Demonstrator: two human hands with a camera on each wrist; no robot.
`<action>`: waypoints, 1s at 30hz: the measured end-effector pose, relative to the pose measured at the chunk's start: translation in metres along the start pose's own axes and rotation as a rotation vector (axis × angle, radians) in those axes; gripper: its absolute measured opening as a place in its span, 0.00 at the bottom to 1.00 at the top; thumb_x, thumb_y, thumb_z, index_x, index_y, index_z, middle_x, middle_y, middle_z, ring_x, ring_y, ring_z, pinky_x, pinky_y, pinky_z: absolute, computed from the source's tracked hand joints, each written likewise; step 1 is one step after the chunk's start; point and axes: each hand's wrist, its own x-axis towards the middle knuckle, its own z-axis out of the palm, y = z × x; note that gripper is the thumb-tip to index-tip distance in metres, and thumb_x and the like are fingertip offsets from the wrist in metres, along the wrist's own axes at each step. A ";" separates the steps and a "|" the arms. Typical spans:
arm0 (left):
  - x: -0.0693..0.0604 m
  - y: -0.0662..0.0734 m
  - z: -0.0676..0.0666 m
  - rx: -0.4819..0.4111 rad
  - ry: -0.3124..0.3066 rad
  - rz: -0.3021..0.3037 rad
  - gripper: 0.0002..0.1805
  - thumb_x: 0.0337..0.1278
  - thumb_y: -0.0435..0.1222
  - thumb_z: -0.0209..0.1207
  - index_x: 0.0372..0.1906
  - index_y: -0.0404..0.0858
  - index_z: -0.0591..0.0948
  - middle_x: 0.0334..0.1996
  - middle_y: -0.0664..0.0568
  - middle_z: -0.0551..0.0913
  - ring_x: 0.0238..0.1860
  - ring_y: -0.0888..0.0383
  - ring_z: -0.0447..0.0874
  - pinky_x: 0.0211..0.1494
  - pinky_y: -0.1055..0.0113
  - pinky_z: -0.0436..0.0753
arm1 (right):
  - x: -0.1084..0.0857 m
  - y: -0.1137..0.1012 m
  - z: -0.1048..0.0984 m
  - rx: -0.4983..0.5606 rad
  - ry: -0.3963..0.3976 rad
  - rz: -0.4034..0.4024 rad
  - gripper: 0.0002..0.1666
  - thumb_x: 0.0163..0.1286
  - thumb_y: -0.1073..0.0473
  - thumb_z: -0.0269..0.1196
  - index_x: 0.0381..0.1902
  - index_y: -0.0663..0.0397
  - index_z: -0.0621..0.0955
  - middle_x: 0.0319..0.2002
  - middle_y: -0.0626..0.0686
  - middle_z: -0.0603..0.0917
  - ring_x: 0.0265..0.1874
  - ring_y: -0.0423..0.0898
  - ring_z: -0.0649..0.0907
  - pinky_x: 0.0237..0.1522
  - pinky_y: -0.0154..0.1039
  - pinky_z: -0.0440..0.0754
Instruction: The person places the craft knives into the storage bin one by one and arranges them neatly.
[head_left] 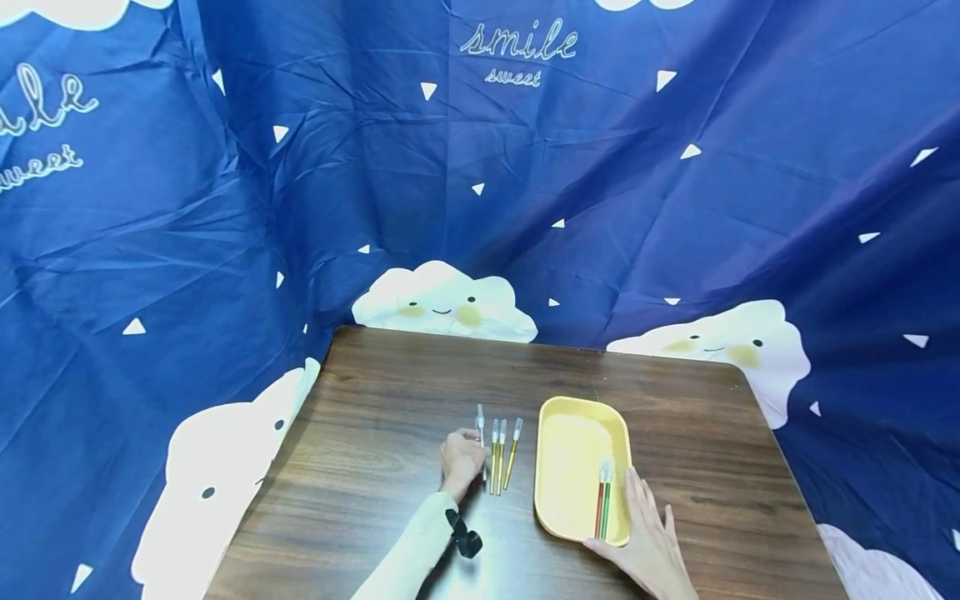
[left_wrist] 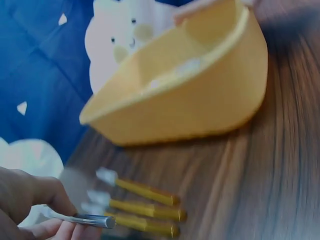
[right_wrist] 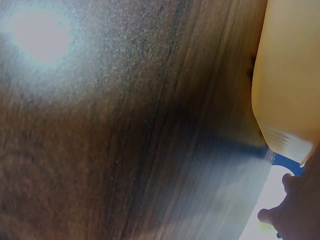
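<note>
In the head view the left hand [head_left: 462, 458] pinches a silver pen-like tool [head_left: 481, 423] with a clear cap. Just right of it, several gold tools [head_left: 498, 458] with clear caps lie on the table. The left wrist view shows the silver tool [left_wrist: 95, 220] between the thumb and fingers of the left hand [left_wrist: 35, 205], beside the gold ones [left_wrist: 147, 192]. The right hand [head_left: 647, 533] rests with spread fingers against the near right corner of a yellow tray [head_left: 546, 500]. Inside the tray lie a red tool [head_left: 599, 510] and a green tool [head_left: 607, 510], also capped.
A brown wooden table [head_left: 375, 400] carries everything. Behind it and to both sides hangs a blue cloth [head_left: 405, 183] with white clouds and triangles. A black band [head_left: 465, 537] is around the left wrist.
</note>
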 end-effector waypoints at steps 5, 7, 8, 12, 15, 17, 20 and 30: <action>-0.011 0.028 0.000 -0.052 -0.122 0.012 0.16 0.42 0.28 0.74 0.42 0.34 0.88 0.27 0.53 0.91 0.24 0.55 0.88 0.33 0.63 0.85 | 0.000 0.000 0.001 0.001 -0.006 0.005 0.81 0.54 0.27 0.76 0.87 0.51 0.41 0.82 0.68 0.53 0.78 0.72 0.56 0.67 0.83 0.48; -0.015 0.038 0.001 -0.053 -0.149 0.017 0.16 0.42 0.28 0.74 0.42 0.34 0.89 0.27 0.55 0.91 0.25 0.57 0.88 0.36 0.64 0.85 | 0.001 0.001 0.001 -0.003 -0.002 0.001 0.81 0.54 0.27 0.76 0.87 0.50 0.41 0.82 0.68 0.53 0.78 0.72 0.56 0.67 0.83 0.48; -0.016 0.043 0.002 -0.062 -0.163 0.022 0.16 0.42 0.28 0.74 0.43 0.34 0.89 0.27 0.55 0.91 0.26 0.57 0.88 0.36 0.64 0.86 | 0.001 0.001 0.001 -0.001 -0.001 0.000 0.81 0.54 0.27 0.76 0.87 0.50 0.41 0.82 0.68 0.53 0.78 0.72 0.56 0.67 0.83 0.48; -0.023 0.058 0.006 -0.042 -0.201 0.047 0.16 0.42 0.29 0.75 0.42 0.37 0.89 0.26 0.56 0.90 0.29 0.61 0.87 0.46 0.63 0.85 | 0.001 0.001 0.002 0.000 0.006 -0.003 0.82 0.53 0.27 0.76 0.87 0.50 0.41 0.82 0.68 0.53 0.78 0.72 0.56 0.67 0.83 0.48; -0.029 0.066 0.012 -0.048 -0.224 0.071 0.14 0.42 0.28 0.74 0.40 0.38 0.89 0.25 0.56 0.90 0.26 0.62 0.86 0.42 0.66 0.85 | 0.001 0.001 0.002 -0.007 0.007 -0.001 0.82 0.53 0.26 0.76 0.87 0.50 0.41 0.82 0.68 0.54 0.78 0.72 0.57 0.67 0.83 0.48; -0.034 0.070 0.017 -0.088 -0.247 0.068 0.14 0.42 0.26 0.74 0.38 0.37 0.88 0.24 0.55 0.89 0.22 0.61 0.86 0.33 0.67 0.86 | 0.001 0.001 0.002 -0.015 0.008 0.001 0.82 0.53 0.26 0.76 0.87 0.50 0.41 0.82 0.68 0.54 0.78 0.72 0.57 0.67 0.83 0.48; -0.042 0.075 0.027 -0.135 -0.267 0.078 0.15 0.41 0.22 0.72 0.38 0.35 0.86 0.22 0.56 0.87 0.16 0.62 0.83 0.23 0.70 0.83 | 0.000 0.001 0.003 -0.021 0.004 0.007 0.82 0.53 0.26 0.76 0.87 0.51 0.41 0.82 0.68 0.54 0.78 0.72 0.57 0.67 0.83 0.48; -0.063 0.091 0.054 -0.085 -0.303 0.107 0.16 0.39 0.19 0.73 0.36 0.35 0.86 0.19 0.57 0.85 0.14 0.65 0.81 0.20 0.72 0.81 | -0.003 0.000 0.003 -0.033 0.060 -0.027 0.82 0.51 0.27 0.78 0.87 0.54 0.45 0.80 0.69 0.59 0.76 0.72 0.61 0.66 0.82 0.52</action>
